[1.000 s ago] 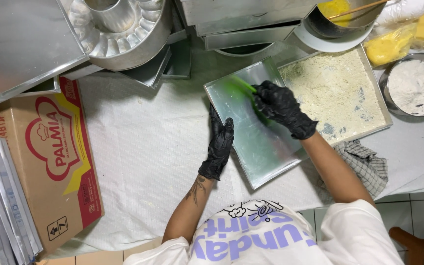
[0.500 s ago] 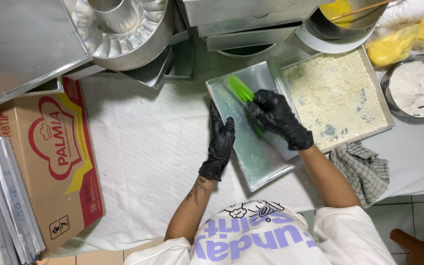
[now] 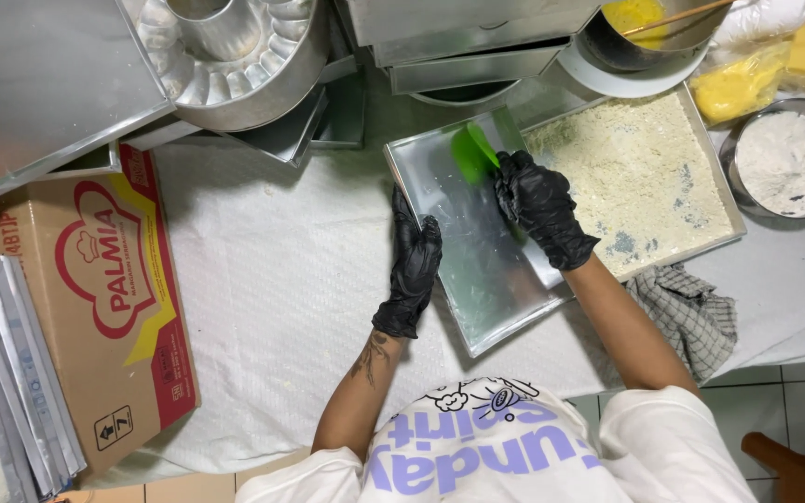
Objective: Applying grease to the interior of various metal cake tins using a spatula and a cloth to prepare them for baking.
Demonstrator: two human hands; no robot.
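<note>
Nearest the camera: the person's white printed shirt [image 3: 505, 447], both forearms reaching out over a table under a white textured cloth [image 3: 272, 279].

Left hand [image 3: 414, 265], in a black glove, fingers flat and extended along the left rim of an empty rectangular shiny metal baking tray [image 3: 477, 270]; it braces the edge, not clenched. The tray lies tilted on the cloth, centre of the table.

Right hand [image 3: 538, 205], also in a black glove, is closed around a green flexible scraper [image 3: 472, 154]; the blade rests on the far part of the tray's inner surface.

Just right of the tray, touching its edge: a 2nd rectangular metal tray filled with pale crumbly mixture [image 3: 640, 177]. A grey checked cloth [image 3: 687, 312] lies at its near corner.

Left side: a brown and red cardboard box [image 3: 95, 298].

Far: 1 fluted metal ring mould [image 3: 225, 56], stacked metal pans [image 3: 458, 42], a metal bowl of white flour [image 3: 784, 158].
</note>
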